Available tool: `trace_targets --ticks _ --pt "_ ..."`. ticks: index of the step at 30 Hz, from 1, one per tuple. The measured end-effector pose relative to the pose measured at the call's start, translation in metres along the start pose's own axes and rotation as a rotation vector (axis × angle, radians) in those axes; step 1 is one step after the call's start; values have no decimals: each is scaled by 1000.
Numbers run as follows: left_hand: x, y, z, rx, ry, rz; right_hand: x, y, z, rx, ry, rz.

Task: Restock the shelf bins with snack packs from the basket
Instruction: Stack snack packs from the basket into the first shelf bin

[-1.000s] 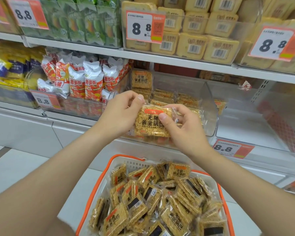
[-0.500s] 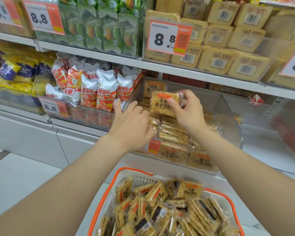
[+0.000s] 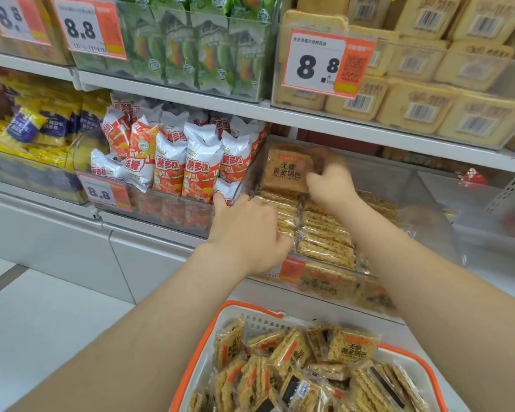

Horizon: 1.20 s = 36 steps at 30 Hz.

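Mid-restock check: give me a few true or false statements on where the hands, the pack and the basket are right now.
1. The right hand holds a snack pack upright at the back of the clear bin. True.
2. The basket is empty. False: many packs lie in it.
3. The left hand is down in the basket. False: it is up at the bin, on the front-left packs.
4. The neighbouring bin on the left holds red-and-white packs. True.
5. The price tag on the shelf above reads 9.9. False: it reads 8.8.
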State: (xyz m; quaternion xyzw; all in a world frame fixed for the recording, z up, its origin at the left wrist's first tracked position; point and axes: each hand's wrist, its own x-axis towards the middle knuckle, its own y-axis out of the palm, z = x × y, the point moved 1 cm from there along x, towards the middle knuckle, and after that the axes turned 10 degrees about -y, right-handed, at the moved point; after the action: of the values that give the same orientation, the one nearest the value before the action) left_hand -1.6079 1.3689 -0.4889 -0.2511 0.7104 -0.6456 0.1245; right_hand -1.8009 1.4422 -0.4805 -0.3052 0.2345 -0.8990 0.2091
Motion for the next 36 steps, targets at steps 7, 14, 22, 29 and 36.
trace_targets --ticks 7,14,22,29,36 --pt "-3 -13 -18 -266 -51 -307 -79 -41 14 55 -144 76" --pt "-22 -23 -34 -302 -87 -164 -129 -70 20 260 -26 131" --pt "-39 -30 -45 -355 -29 -114 -148 -88 16 334 -23 108" --pt "-47 -32 -74 -692 260 -96 -152 -129 32 -271 -310 -48" --pt "-44 -15 -127 -760 271 -119 -138 -187 8 -220 -82 -259"
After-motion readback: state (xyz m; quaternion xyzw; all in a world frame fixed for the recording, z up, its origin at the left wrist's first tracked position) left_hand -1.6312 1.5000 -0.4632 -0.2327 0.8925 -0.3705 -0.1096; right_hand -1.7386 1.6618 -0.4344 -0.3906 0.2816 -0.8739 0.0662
